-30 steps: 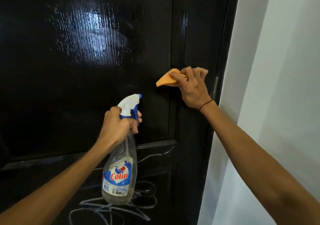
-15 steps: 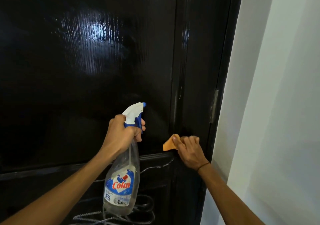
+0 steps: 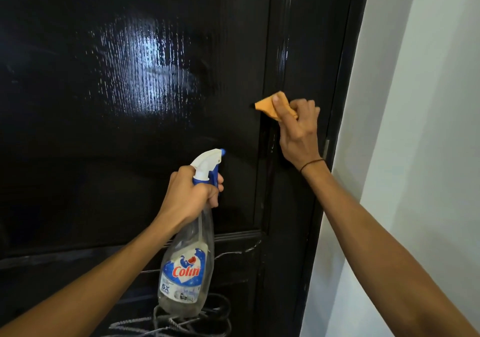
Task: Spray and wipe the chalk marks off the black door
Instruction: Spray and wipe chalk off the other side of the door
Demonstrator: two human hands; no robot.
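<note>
Risen since before, cloth [image 3: 270, 107] protrudes left of right-hand grip [image 3: 298, 131].

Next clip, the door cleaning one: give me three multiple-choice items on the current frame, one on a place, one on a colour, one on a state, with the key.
1. Where do chalk marks remain on the black door?
A. on the lower panel
B. on the glossy upper panel
C. on the white wall

2. What colour is the cloth?
A. blue
B. orange
C. grey

3. What is the left hand doing?
A. resting flat on the door
B. hanging free
C. gripping the spray bottle

Key: 1 A, white scribbles show below the panel moulding; 2 B, the cloth held by the right hand is orange; 3 C, fingers wrap the bottle's neck at the trigger.
</note>
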